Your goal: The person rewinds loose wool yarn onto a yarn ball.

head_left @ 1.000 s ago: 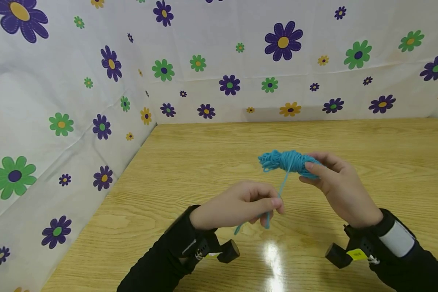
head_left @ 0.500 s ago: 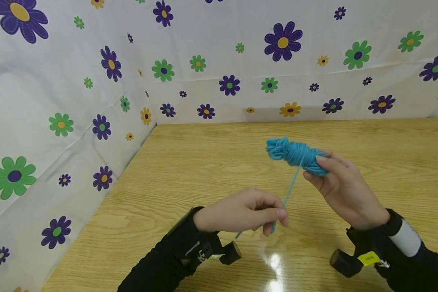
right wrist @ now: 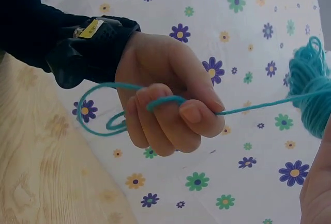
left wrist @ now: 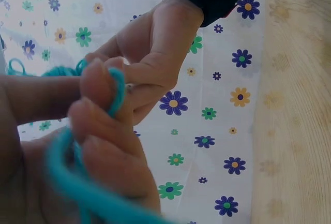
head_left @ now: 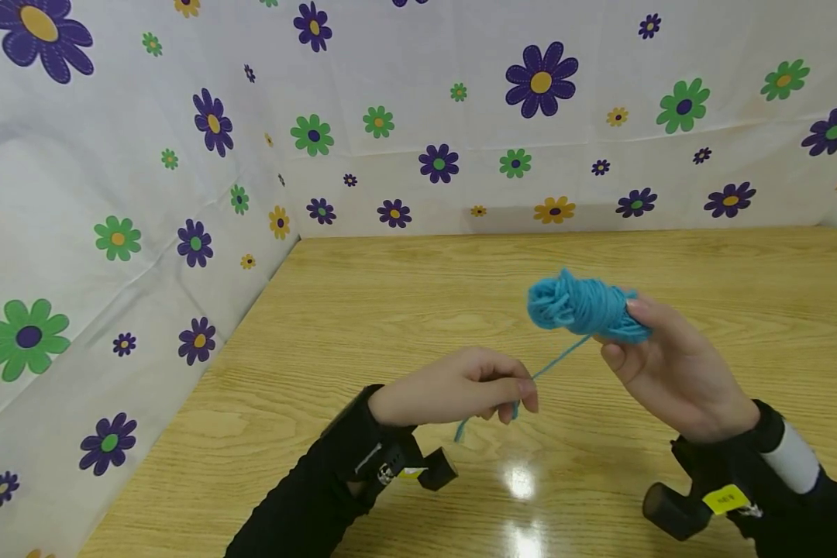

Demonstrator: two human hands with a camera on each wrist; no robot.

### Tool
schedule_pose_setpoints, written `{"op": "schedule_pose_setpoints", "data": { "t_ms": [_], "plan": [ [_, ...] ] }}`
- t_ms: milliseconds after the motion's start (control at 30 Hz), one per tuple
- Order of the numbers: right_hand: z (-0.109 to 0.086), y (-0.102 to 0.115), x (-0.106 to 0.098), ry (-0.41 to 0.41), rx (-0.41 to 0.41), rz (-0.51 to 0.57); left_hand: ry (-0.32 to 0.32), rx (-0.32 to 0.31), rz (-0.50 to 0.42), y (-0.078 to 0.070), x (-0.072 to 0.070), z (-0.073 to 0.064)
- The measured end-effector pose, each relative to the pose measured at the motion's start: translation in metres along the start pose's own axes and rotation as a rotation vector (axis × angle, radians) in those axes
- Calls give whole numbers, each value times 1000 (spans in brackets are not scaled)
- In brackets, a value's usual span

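A bundle of turquoise yarn (head_left: 589,308), wound round its middle with loops at its left end, is held up above the table by my right hand (head_left: 683,372). The thumb and fingers grip its right end. From the bundle a single strand (head_left: 561,359) runs taut down to my left hand (head_left: 470,387), which pinches it between thumb and index finger. In the right wrist view the left fingers (right wrist: 173,125) are curled, with the yarn passing over them and a loose loop (right wrist: 80,111) hanging behind. The blurred yarn tail (left wrist: 98,198) crosses close in the left wrist view.
Both hands are above a light wooden table (head_left: 363,310). White cloth with purple, green and yellow flowers (head_left: 390,77) stands along its back and left sides. Each wrist carries a strapped-on camera, such as the black one (head_left: 435,469) on the left.
My right hand has moved rightward with the yarn bundle, whose looped end has turned more toward me. The strand between the hands now slants more flatly. My left hand has shifted only slightly.
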State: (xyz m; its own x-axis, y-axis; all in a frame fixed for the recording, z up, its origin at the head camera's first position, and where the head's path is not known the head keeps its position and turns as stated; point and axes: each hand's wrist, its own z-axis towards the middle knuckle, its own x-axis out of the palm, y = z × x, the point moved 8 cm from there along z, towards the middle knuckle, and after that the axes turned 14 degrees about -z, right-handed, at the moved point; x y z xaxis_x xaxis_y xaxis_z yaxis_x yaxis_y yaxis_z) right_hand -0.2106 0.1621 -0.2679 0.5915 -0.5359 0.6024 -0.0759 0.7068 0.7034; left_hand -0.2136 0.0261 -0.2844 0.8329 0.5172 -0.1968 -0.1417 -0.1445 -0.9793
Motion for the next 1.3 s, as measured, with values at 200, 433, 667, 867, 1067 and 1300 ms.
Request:
{"op": "schedule_pose_setpoints", "data": {
  "t_ms": [200,433,667,867,1067,1300],
  "plan": [
    [1,0,8,69,13,-36,-35,73,4,-5,-9,-2],
    [0,-5,15,195,67,-135,-90,121,-20,-10,-15,-4],
    [-1,-13,13,319,109,-293,-120,112,-127,-12,-19,-4],
    [-3,-20,13,367,150,-376,-148,131,-204,-13,-24,-4],
    [-3,-24,5,311,177,-573,-209,105,-227,-12,-28,-7],
    [1,-25,7,261,187,-773,-184,121,-247,-15,-26,-9]
  ]
}}
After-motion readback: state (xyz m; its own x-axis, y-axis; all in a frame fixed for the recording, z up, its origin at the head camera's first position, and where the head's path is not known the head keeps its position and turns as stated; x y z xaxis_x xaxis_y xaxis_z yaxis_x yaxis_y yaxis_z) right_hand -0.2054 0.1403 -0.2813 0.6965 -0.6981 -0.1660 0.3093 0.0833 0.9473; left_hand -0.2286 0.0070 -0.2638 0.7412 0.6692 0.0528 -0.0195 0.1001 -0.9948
